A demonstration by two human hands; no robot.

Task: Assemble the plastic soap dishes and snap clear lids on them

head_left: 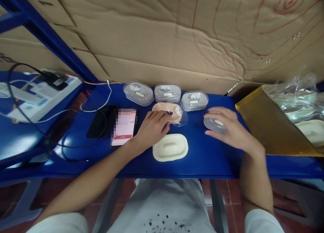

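My left hand (pixel 155 126) has its fingers curled down on a peach oval piece (pixel 162 107) with a slot in it. A clear plastic cover (pixel 182 121) with a round sticker shows at the right end of that piece. My right hand (pixel 229 125) spans a small clear oval case (pixel 214 124) with a pale tab, thumb on the near side and fingers on the far side. Between me and the peach piece lies a cream oval lid (pixel 170 147) with a raised middle ridge.
Along the cardboard wall stand three clear oval cases (pixel 138 93) with stickers. A lit phone (pixel 124 127) and a dark phone (pixel 101 121) lie left, near cables and a white power strip (pixel 50 98). At right, a yellow-edged box (pixel 268 121) holds bagged pieces (pixel 298 103) and a cream lid (pixel 312 133).
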